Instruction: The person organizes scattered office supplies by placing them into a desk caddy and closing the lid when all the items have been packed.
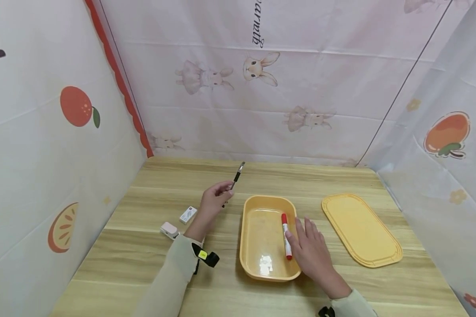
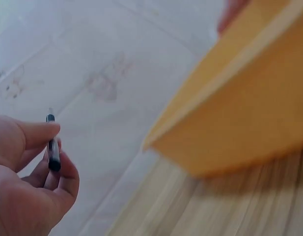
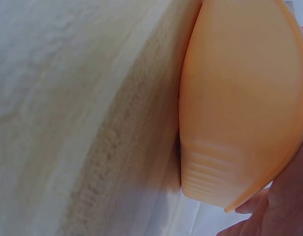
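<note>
While my left hand (image 1: 213, 203) pinches a black pen (image 1: 235, 180) above the counter (image 1: 143, 246), my right hand (image 1: 310, 251) lies with relaxed fingers on the yellow tray's (image 1: 258, 264) rim, touching the red marker (image 1: 286, 235).

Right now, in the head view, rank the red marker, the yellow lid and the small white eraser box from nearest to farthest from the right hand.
1. Red marker: in the yellow tray, right at the fingertips of the right hand.
2. Yellow lid: flat on the table, to the hand's right.
3. Small white eraser box: far left, beyond the tray, near the left hand.
</note>
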The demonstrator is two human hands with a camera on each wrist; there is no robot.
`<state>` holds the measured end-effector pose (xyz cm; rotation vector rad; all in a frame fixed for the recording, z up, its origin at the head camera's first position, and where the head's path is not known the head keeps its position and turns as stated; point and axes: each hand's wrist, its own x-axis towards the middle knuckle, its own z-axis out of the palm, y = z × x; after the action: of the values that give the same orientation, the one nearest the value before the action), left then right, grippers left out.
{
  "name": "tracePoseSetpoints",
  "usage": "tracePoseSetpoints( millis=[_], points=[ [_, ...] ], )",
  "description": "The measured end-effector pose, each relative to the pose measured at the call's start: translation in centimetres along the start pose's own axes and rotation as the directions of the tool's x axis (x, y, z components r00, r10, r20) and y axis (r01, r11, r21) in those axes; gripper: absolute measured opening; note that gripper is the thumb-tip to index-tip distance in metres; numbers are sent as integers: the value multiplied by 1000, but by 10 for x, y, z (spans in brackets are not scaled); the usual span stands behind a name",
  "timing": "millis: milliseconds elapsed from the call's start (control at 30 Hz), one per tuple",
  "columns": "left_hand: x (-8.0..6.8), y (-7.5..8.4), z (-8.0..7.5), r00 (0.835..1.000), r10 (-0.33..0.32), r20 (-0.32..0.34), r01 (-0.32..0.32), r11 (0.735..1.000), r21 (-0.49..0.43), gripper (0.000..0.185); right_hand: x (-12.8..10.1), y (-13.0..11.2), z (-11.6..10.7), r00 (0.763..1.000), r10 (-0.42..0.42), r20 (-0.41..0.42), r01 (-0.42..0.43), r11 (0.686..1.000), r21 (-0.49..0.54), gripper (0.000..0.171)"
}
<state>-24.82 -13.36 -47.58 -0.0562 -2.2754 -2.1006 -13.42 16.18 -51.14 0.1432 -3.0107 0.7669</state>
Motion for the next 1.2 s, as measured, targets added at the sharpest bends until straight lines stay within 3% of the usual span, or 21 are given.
tracePoseSetpoints(
  millis=[133,400,633,967,1067,1200],
  points=[
    [-8,3,18,999,20,-38,-23,997,-79,33,0,1,0,1000,2,-4,-2,1000,-2,74],
    [-29,10,54,997,-64,-33,54,968,-244,35,1,1,1,999,24,22,-23,1000,-10,75],
    [-47,9,78,995,-97,26,101,966,-239,35,2,1,0,1000,18,18,-18,1000,-1,73],
    [-68,1,117,985,-175,-8,167,950,-266,34,1,2,0,1000,16,16,-16,1000,-6,72],
    [-74,-3,127,980,-197,-3,188,937,-294,35,0,2,1,1000,1,-3,-1,1000,-7,72],
    [-80,-9,135,969,-243,50,246,915,-321,38,-1,2,1,1000,-10,-17,10,1000,-2,71]
  ],
)
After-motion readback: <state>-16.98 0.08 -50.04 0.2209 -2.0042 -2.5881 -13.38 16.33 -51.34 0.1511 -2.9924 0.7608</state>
